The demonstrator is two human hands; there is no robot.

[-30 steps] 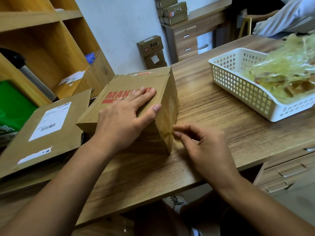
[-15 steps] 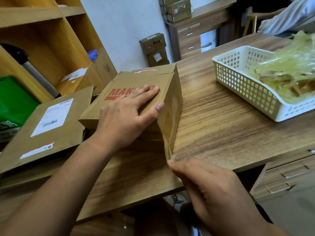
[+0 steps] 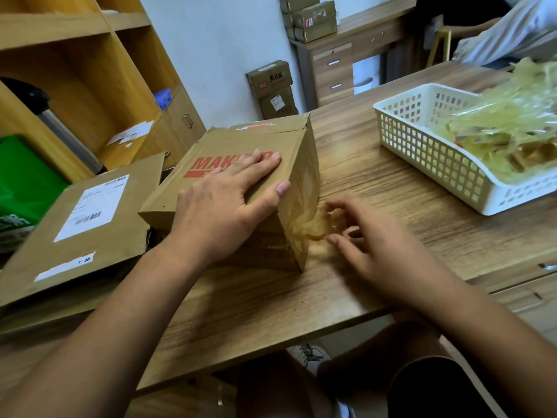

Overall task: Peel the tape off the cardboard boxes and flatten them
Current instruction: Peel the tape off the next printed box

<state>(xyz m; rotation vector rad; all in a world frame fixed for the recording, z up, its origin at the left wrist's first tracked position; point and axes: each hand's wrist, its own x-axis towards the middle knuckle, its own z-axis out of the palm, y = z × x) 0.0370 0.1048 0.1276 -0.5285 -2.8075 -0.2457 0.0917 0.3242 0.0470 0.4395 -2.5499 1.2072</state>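
Box (image 3: 235, 140) position, please?

It sits on the wooden table (image 3: 376, 182), towards its left end, red-lettered face up. A flattened sheet of cardboard (image 3: 120, 230) with a white shipping label lies just beside it on the left.

Which way does it run?

The long axis goes from the person's side away towards the far wall, slightly angled to the left. The lettering reads left to right from where the person sits. The narrow side face looks right, towards the white basket (image 3: 422, 152).

And the left hand (image 3: 223, 206)?

It lies flat on the top face with the fingers straight over the red letters. The thumb is hooked at the top right edge. It presses down and grasps nothing.

The right hand (image 3: 379, 251)?

It is low by the box's right side face, just above the tabletop. Thumb and fingers curl round a crumpled strip of clear tape (image 3: 313, 226). The other end of the strip clings to the side face. The hand is blurred, so the exact pinch is hard to read.

What is in the basket?

It holds a heap of yellowish tape scraps (image 3: 497, 125) and stands well apart from the box.
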